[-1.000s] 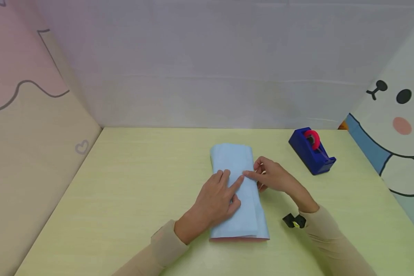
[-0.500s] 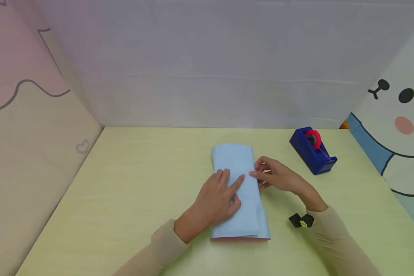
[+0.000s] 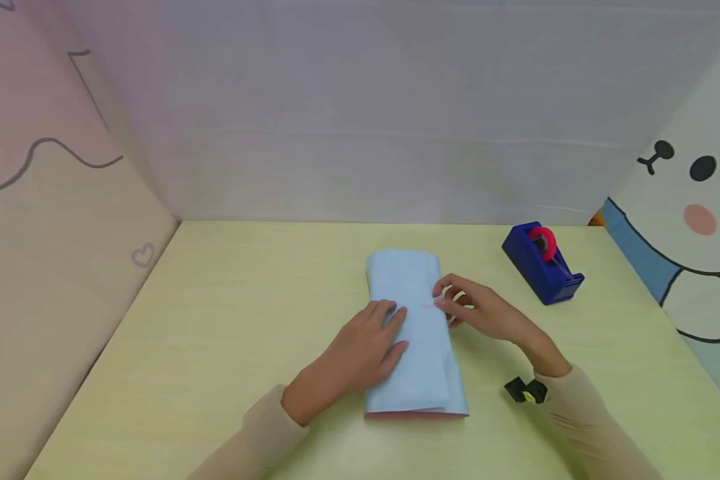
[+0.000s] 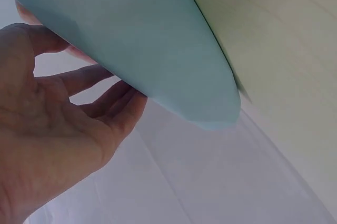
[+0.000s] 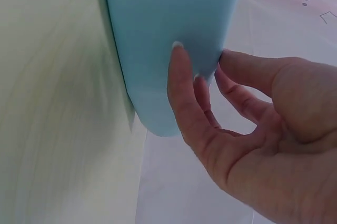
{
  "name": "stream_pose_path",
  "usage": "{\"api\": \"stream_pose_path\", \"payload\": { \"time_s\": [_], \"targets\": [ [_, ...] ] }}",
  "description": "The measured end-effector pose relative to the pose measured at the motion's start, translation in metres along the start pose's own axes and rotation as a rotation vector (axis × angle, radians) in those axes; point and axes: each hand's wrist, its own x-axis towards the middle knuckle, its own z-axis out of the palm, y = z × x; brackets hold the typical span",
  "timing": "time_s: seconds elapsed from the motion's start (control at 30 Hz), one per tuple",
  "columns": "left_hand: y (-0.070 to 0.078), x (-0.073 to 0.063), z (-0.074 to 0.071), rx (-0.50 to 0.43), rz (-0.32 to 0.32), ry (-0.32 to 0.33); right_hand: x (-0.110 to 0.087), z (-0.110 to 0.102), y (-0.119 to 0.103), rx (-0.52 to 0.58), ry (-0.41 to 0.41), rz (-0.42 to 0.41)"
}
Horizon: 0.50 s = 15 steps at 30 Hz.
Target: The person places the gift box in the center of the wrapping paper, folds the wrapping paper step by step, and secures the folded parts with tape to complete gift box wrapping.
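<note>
A sheet of light blue paper [image 3: 405, 273], folded over itself into a long flat tube with rounded sides, lies on the table. Pink shows along its near end. My left hand [image 3: 363, 350] rests on the left part of its top, fingers loosely extended. At the right edge, my right hand [image 3: 480, 310] touches the paper with thumb and index fingertips, while its other fingers lie along the side. A short faint pinkish strip [image 3: 427, 306] crosses the top close to the right thumb. In the right wrist view, the gently bent fingers [image 5: 181, 81] lie against the curved side.
A blue tape dispenser [image 3: 543, 267] with a red-cored roll stands at the back right. A small black piece with a yellow mark [image 3: 527, 391] is by the right cuff. Printed side walls and a pale back wall surround the table [image 3: 246, 300].
My left hand has drawn back to the left, its pointing index finger lifted off the pinkish strip. My right thumb has slid from the top toward the right edge. The paper stays in place.
</note>
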Motion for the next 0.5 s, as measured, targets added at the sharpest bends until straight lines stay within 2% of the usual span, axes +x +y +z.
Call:
{"api": "stream_pose_path", "payload": {
  "time_s": [0.2,0.4,0.5],
  "targets": [
    [-0.004,-0.008,-0.006,-0.044,0.020,-0.021,-0.006,0.003,-0.002,-0.072,0.055,-0.029],
    [-0.005,-0.012,-0.008,-0.093,0.011,-0.074,-0.012,0.009,-0.003,-0.136,0.158,-0.088],
    [-0.006,-0.013,-0.008,-0.108,0.011,-0.074,-0.014,0.012,-0.004,-0.160,0.195,-0.127]
  ]
}}
